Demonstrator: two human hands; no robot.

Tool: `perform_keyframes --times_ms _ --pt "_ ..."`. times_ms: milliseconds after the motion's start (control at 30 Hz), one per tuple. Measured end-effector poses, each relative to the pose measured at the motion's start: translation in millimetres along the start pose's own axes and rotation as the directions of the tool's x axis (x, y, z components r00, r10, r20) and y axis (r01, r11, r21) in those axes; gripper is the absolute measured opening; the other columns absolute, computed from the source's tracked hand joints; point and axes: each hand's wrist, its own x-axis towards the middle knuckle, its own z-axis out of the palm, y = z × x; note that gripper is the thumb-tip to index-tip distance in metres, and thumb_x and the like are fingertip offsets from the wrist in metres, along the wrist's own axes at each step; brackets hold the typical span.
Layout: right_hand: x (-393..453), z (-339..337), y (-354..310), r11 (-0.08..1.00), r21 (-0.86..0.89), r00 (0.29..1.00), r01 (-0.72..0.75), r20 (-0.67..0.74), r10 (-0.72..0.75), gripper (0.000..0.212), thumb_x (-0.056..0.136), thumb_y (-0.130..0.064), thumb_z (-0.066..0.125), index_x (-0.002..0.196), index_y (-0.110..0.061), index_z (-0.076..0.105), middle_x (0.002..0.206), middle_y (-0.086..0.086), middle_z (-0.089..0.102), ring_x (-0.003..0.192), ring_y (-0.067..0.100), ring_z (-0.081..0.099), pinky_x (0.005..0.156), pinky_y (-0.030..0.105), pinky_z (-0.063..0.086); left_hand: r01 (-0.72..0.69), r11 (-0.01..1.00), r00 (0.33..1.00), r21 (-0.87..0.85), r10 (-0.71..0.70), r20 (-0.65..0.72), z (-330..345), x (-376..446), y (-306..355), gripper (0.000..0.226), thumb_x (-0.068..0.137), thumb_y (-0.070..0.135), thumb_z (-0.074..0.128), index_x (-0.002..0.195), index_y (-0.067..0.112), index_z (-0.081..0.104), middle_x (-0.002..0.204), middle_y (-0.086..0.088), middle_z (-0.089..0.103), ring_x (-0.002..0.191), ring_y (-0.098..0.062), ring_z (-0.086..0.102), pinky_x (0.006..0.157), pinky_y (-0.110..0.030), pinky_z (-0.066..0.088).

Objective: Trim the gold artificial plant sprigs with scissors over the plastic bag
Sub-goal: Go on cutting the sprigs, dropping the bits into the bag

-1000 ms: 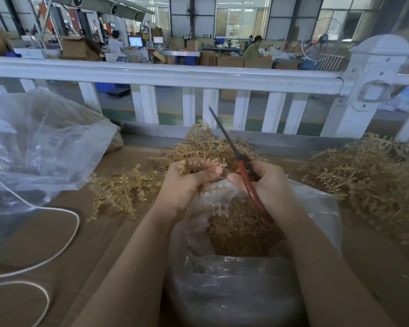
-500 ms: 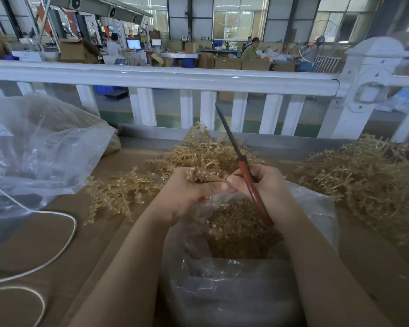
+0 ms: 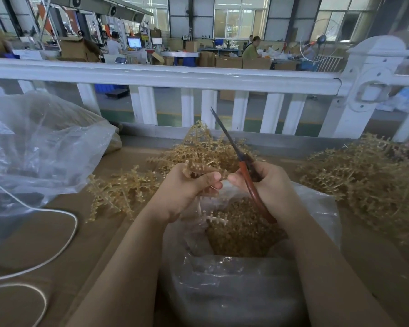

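Gripping gold sprig (image 3: 200,169) in left-hand fingers (image 3: 213,181), scissors (image 3: 243,166) beside.

Setting: a factory or packing hall, judged from the following. A large open floor is seen beyond a white railing (image 3: 165,75), with tall windows (image 3: 240,18) along the far wall and ducting (image 3: 109,7) overhead. Cardboard boxes (image 3: 229,61) are stacked across the floor; monitors (image 3: 134,42) are lit at a station in the middle distance. A seated worker (image 3: 253,49) is noted at a far bench, and a pedestal fan (image 3: 320,41) at the right. The near bench is covered in brown cardboard (image 3: 64,237); bulk heaps of gold sprigs (image 3: 368,178) and a filled plastic bag (image 3: 40,147) are laid on it, consistent with batch handwork.
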Motion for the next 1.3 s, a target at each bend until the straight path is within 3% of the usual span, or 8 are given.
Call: perform_keyframes --times_ms 133,267,367,533,767,1100,1300 --pt "-1.4 -6.1 6.1 0.97 -0.243 1.0 0.016 0.011 -0.014 0.056 0.054 -0.086 0.065 0.086 -0.04 0.065 0.083 -0.033 0.066 0.078 -0.011 0.061 0.066 0.026 0.048 -0.024 0.997 0.999 0.073 0.026 -0.026 -8.4 -0.5 1.4 0.007 0.087 0.01 0.073 0.087 0.003 0.072 0.068 -0.002 0.069 0.057 -0.014 0.062 0.055 -0.02 0.05" --pt "-5.2 -4.1 3.9 0.908 -0.41 0.995 0.088 0.081 -0.06 0.044 0.056 -0.093 0.055 0.087 -0.062 0.053 0.087 -0.049 0.055 0.075 -0.009 0.058 0.06 0.017 0.037 -0.049 0.996 0.998 0.077 0.051 -0.022 -13.2 -2.5 2.2 0.006 0.083 0.013 0.076 0.08 0.008 0.073 0.069 -0.003 0.068 0.06 -0.014 0.06 0.052 -0.02 0.049" --pt "-6.4 -3.7 4.8 0.89 -0.445 0.993 0.097 0.098 -0.059 0.046 0.057 -0.095 0.054 0.085 -0.058 0.053 0.087 -0.052 0.053 0.074 -0.013 0.056 0.059 0.015 0.036 -0.078 0.992 0.995 0.097 0.084 -0.053 -16.5 -2.9 1.3 0.004 0.085 0.01 0.075 0.081 0.01 0.074 0.073 -0.003 0.07 0.06 -0.013 0.06 0.051 -0.021 0.047" --pt "-6.8 -1.9 6.1 0.87 -0.479 0.991 0.116 0.111 -0.071 0.059 0.057 -0.096 0.051 0.09 -0.047 0.055 0.088 -0.043 0.058 0.077 -0.012 0.058 0.058 0.016 0.04 -0.128 0.984 0.988 0.126 0.138 -0.075 -19.3 -4.6 1.3 0.005 0.09 0.007 0.071 0.09 0.002 0.072 0.071 -0.002 0.067 0.054 -0.007 0.055 0.051 -0.018 0.045" --pt "-5.4 1.1 10.2 0.816 -0.558 0.988 0.153 0.097 -0.119 0.066 0.055 -0.1 0.043 0.087 -0.043 0.055 0.073 -0.026 0.061 0.069 -0.006 0.056 0.056 0.015 0.037 -0.144 0.983 0.984 0.112 0.154 -0.091 -15.7 -6.4 2.9 0.007 0.09 0.0 0.067 0.093 -0.004 0.071 0.071 0.001 0.066 0.057 -0.003 0.054 0.05 -0.019 0.045" --pt "-4.0 1.8 11.0 0.791 -0.588 0.984 0.167 0.045 -0.174 0.07 0.047 -0.106 0.03 0.076 -0.046 0.053 0.062 -0.025 0.058 0.061 -0.007 0.053 0.051 0.014 0.033 -0.163 0.979 0.981 0.127 0.175 -0.09 -16.0 -7.5 5.0 0.007 0.091 0.008 0.069 0.084 0.009 0.072 0.071 0.0 0.066 0.054 -0.002 0.053 0.049 -0.018 0.044" --pt "-4.5 3.3 12.4 0.828 -0.538 0.986 0.161 0.049 -0.16 0.076 0.047 -0.106 0.035 0.078 -0.041 0.059 0.074 -0.03 0.062 0.067 -0.009 0.057 0.053 0.018 0.039 -0.169 0.973 0.981 0.155 0.181 -0.069 -19.9 -6.1 2.9 0.007 0.091 0.011 0.069 0.085 0.012 0.073 0.074 -0.004 0.066 0.054 -0.006 0.052 0.05 -0.02 0.045"
